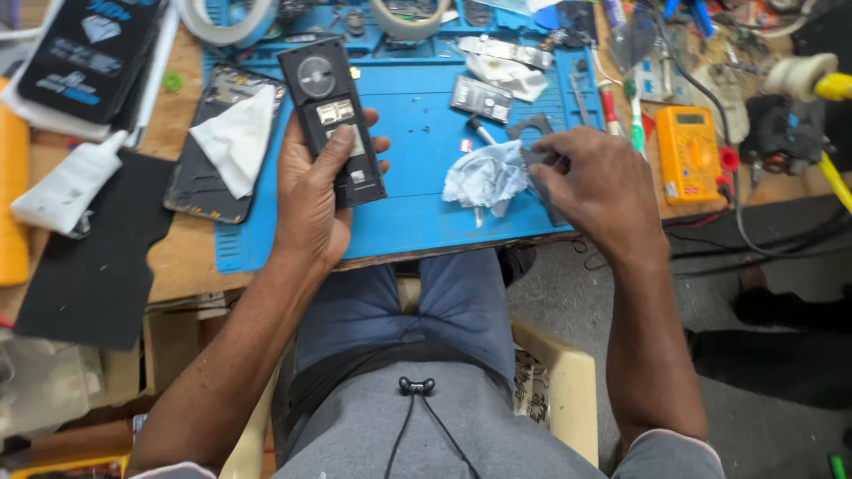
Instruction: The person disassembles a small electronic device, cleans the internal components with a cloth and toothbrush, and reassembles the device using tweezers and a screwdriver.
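Left hand (311,200) clamped around an opened black phone body (333,120), back cover off, held at upper centre of the frame above the blue repair mat (417,213). Right hand (590,186) closed on a small dark part (535,158) at centre right, touching a crumpled pale cloth (486,177) on the mat. Yellow multimeter (688,151) lies further right. Judgement: wipe lightly, keep the phone body level and steady, avoid pressing exposed contacts.
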